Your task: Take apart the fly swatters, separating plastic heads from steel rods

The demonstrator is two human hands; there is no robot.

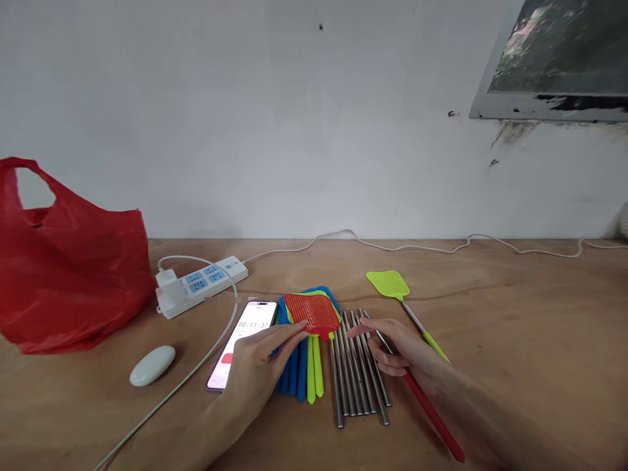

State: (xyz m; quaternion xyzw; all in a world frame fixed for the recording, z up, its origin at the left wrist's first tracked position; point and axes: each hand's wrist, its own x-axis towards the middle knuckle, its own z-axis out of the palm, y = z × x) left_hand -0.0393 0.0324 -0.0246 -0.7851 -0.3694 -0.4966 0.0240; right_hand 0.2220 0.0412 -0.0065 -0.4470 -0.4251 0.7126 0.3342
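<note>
A stack of fly-swatter heads, red one (314,312) on top over green and blue ones, lies at the table's middle, with blue and green plastic grips (303,374) below it. My left hand (260,366) pinches the red head's lower left edge. Several bare metal rods (357,373) lie side by side to the right. My right hand (397,350) holds a metal rod with a red grip (434,415), its thumb tip pointing toward the red head. A finished green fly swatter (395,291) lies further right.
A phone (244,341) showing a timer lies left of the stack. A white power strip (201,284) with cable, a white oval object (152,364) and a red plastic bag (69,261) are on the left. A white cable (417,246) runs along the wall.
</note>
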